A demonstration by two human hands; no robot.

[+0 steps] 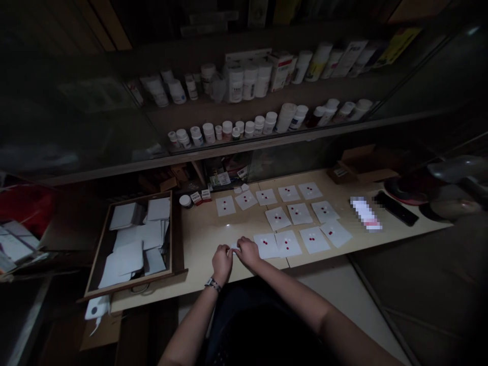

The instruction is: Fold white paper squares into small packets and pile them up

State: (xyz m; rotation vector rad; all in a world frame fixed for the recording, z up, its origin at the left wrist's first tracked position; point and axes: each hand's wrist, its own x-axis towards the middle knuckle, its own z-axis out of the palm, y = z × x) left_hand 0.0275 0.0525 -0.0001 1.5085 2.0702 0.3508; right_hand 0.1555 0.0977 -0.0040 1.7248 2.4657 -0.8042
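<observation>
My left hand (222,262), with a watch (213,285) on its wrist, and my right hand (247,251) meet above the front part of the desk. Both have their fingers closed on a small piece of white paper (234,247), mostly hidden by the fingers. Whether pills are inside it I cannot tell. Just to the right of my right hand lies a white paper square (266,249) bearing red and white pills. Several similar squares, such as one paper (314,244) and another paper (225,208), are spread in rows across the desk, each with a few pills.
An open drawer (170,239) with stacked white paper (125,216) stands at the left. A white bottle (186,201) and small boxes (201,196) sit at the desk's back. A phone (398,209) and an opened carton (369,168) are at the right. Medicine bottles (249,81) line the shelves.
</observation>
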